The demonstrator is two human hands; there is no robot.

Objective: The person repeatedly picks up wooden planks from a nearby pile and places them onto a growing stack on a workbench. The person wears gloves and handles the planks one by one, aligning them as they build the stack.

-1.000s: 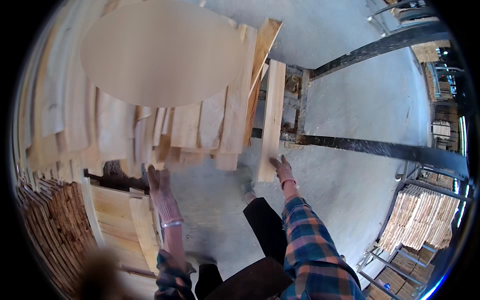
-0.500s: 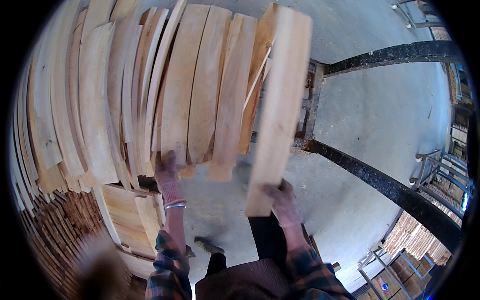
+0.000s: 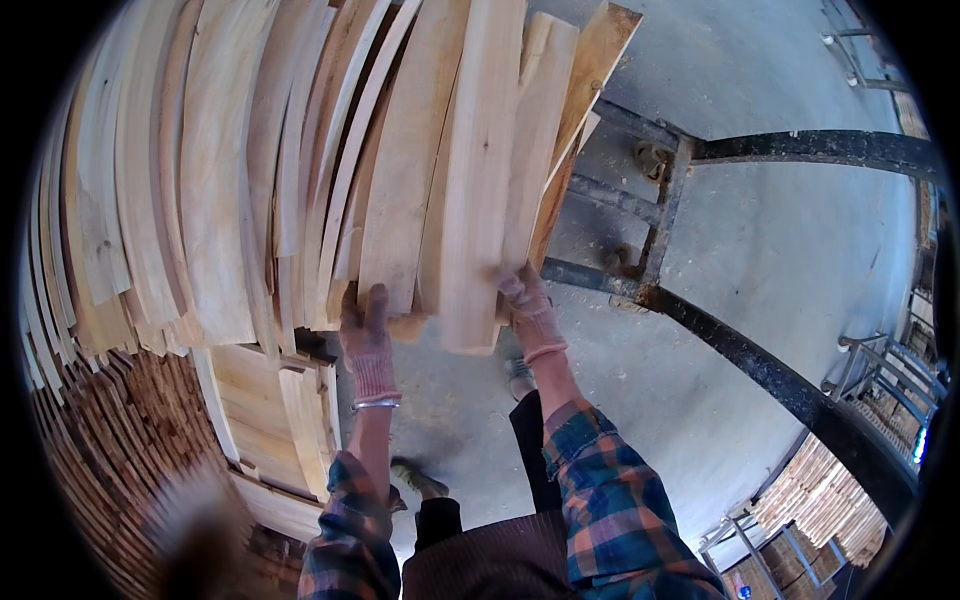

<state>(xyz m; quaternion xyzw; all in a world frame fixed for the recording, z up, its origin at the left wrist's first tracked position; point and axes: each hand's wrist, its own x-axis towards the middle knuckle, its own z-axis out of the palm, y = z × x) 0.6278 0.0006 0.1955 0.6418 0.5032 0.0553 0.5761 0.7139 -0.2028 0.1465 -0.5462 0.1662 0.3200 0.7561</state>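
A long pale wooden plank [image 3: 482,190] lies over other boards at the right part of a wide stack, its near end slightly blurred. My right hand [image 3: 530,312], in a pinkish work glove, grips this plank by its right edge close to the near end. My left hand [image 3: 368,345], gloved alike and with a bangle at the wrist, rests against the near end of a neighbouring board [image 3: 415,170]. Its fingers point away from me, spread apart, holding nothing. A brown-edged board [image 3: 585,95] sticks out aslant at the stack's right side.
A black metal frame [image 3: 760,350] stretches rightward from beneath the stack over the grey floor [image 3: 780,230]. More wood is piled at lower left [image 3: 130,460], beside a pale wooden panel [image 3: 255,400]. Metal racks [image 3: 875,365] and bundled sticks [image 3: 820,495] stand at far right.
The plank in my right hand has swung left from beyond the stack's right edge and now lies over the boards. My left hand has shifted slightly right.
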